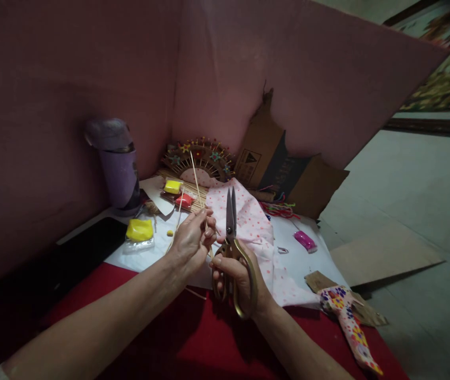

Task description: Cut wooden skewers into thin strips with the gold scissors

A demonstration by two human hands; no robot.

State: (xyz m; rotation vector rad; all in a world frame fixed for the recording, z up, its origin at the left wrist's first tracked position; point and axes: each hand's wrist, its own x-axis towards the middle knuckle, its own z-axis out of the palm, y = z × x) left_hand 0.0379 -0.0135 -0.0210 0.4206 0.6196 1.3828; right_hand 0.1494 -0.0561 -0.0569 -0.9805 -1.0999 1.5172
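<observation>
My left hand point(191, 238) pinches a thin bamboo stick point(196, 182) that points up and away from me. My right hand point(236, 277) is wrapped round the golden handles of a pair of scissors point(231, 221), whose closed blades point upward just right of the stick. Both hands meet over a red cloth point(193, 338) and a white sheet point(308, 258). A pink dotted fabric point(254, 227) lies right behind the scissors.
A purple cup point(119, 169) stands at the back left by the pink partition point(249, 63). Yellow clay packs point(139, 230), a red pack point(184, 200), a pink pack point(305, 240), a decorated fan piece point(199, 155), cardboard boxes point(280, 169) and a flowered glue gun point(349, 322) lie about.
</observation>
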